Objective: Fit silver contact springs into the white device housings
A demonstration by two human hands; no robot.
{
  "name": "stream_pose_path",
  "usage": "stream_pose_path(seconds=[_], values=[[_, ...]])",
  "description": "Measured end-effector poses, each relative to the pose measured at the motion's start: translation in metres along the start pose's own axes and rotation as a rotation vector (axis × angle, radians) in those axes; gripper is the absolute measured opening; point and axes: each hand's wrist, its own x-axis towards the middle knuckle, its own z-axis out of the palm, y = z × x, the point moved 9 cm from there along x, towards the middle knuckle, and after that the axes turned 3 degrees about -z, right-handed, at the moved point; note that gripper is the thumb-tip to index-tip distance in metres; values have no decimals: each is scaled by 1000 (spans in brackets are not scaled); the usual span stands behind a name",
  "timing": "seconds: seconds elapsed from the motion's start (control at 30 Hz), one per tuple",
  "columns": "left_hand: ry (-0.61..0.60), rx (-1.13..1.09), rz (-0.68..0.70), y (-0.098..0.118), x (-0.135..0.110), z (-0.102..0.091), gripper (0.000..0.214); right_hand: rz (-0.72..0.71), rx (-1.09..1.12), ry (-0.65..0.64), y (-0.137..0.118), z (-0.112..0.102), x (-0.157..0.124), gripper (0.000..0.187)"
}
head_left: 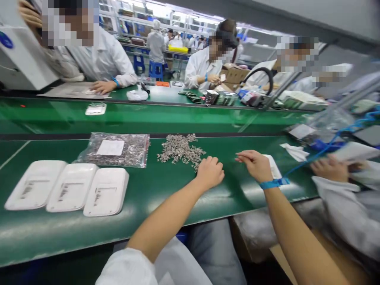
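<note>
A loose pile of small silvery metal parts lies on the green work surface. My left hand is at the pile's lower right edge with its fingers curled down; whatever they hold is hidden. To the right, my right hand has thumb and fingertips pinched together above the surface, and anything between them is too small to name. A blue wrist strap with a cord circles that wrist. Partly behind the right hand lies a white plastic piece. Left of the pile is a clear bag of metal parts with a white label.
Three white plastic housings lie side by side at the left. Beyond a raised green ledge, co-workers in white coats sit at another bench. A co-worker's hand is close on my right, near the blue cord and a crumpled white scrap.
</note>
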Motion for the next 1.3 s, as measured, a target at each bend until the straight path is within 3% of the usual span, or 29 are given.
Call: stream_pose_path(seconds=[0.13, 0.23, 0.3, 0.37, 0.47, 0.57, 0.7, 0.93, 1.13, 1.2, 1.3], values=[[43, -18, 103, 10, -4, -5, 18, 191, -382, 102, 47, -74, -30, 18], [67, -36, 176, 17, -7, -10, 16, 301, -710, 8, 66, -93, -47, 15], [71, -40, 215, 21, -9, -11, 17, 286, -820, -111, 63, -81, -54, 13], [63, -32, 254, 24, -12, -11, 17, 272, -788, -169, 50, -64, -57, 10], [43, -18, 327, 30, -16, -12, 17, 226, -526, -155, 15, -44, -50, 8], [30, -23, 431, 40, -22, -14, 22, 136, -243, -100, -22, -39, -34, 11], [2, -35, 484, 47, -32, -16, 30, 75, -97, -164, -52, -31, -21, 13], [-20, -79, 400, 28, -62, -29, 32, -96, -72, -414, -94, 11, -30, 12], [-88, -277, 304, 1, -81, -52, 26, -222, -175, -483, -129, 37, -50, 12], [-45, -368, 259, -6, -81, -59, 18, -276, -281, -486, -138, 44, -54, 16], [138, -407, 106, -23, -78, -69, 11, -359, -423, -443, -152, 50, -56, 19]])
